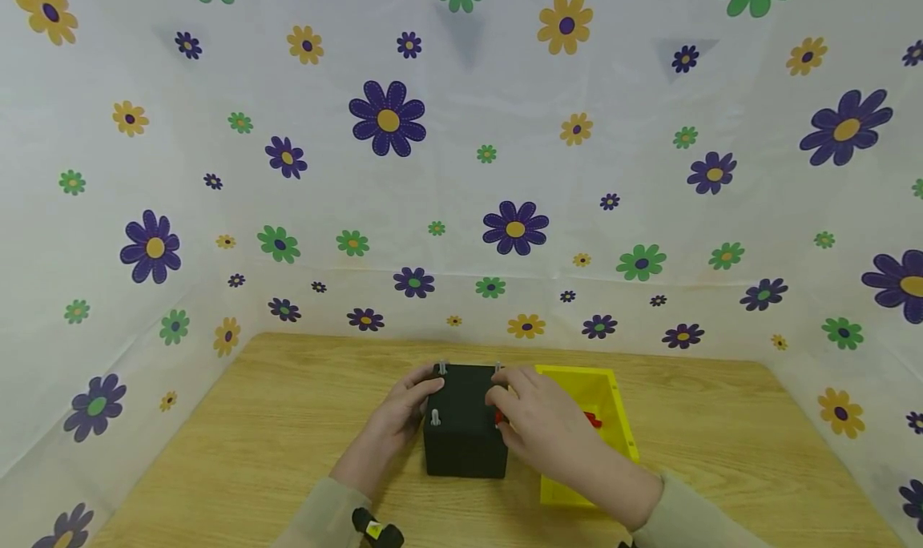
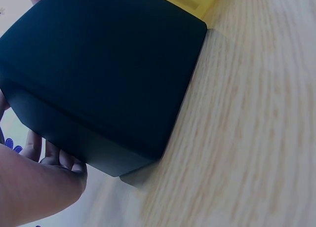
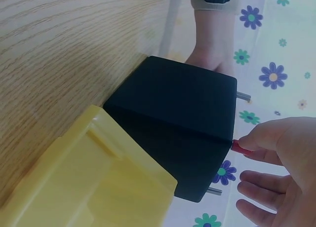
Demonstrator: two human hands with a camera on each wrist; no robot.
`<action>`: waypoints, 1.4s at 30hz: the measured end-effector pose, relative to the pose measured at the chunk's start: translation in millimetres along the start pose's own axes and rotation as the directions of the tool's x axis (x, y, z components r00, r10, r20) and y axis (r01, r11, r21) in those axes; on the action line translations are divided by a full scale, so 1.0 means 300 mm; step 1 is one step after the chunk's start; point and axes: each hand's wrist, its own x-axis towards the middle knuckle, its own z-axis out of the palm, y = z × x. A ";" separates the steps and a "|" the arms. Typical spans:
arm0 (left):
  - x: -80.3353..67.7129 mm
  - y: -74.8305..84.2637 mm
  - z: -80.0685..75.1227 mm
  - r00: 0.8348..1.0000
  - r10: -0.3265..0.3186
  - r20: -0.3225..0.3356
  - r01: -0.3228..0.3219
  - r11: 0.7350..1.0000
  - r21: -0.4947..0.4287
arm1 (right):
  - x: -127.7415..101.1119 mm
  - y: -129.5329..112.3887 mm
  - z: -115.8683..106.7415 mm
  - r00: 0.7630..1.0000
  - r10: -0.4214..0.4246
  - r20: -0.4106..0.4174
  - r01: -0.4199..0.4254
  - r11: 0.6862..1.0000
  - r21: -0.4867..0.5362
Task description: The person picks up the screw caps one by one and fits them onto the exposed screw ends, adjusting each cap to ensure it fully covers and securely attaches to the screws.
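A black box [image 1: 466, 452] stands on the wooden table, with metal pins [image 1: 435, 417] upright near the corners of its top. My left hand [image 1: 395, 416] grips the box's left side, its thumb at the top edge and its other fingers along the far side. At the near right corner of the top, my right hand [image 1: 537, 420] pinches a small red piece [image 3: 241, 148] between thumb and index finger. In the right wrist view the piece sits right at the box's corner, where a pin would be hidden. The other right fingers are held apart from the box.
Right beside the box is a yellow bin [image 1: 626, 424], partly covered by my right forearm, with red pieces [image 1: 593, 420] inside. The wooden table [image 1: 303, 404] extends to both sides. A white flowered sheet [image 1: 461, 187] encloses the back and sides.
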 end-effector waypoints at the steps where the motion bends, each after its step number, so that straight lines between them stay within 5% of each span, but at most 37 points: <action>1: 0.000 0.000 0.000 1.000 -0.001 -0.003 0.001 1.000 0.001 | -0.001 0.000 -0.001 1.000 -0.002 -0.005 0.002 1.000 0.000; 25: -0.002 0.003 -0.007 1.000 -0.010 0.009 0.010 1.000 0.000 | -0.029 -0.002 -0.026 0.998 -0.001 -0.064 0.002 1.000 0.014; 42: 0.000 -0.003 0.000 1.000 -0.003 0.012 0.003 1.000 -0.010 | -0.043 -0.004 -0.018 1.000 0.024 -0.011 -0.024 1.000 0.008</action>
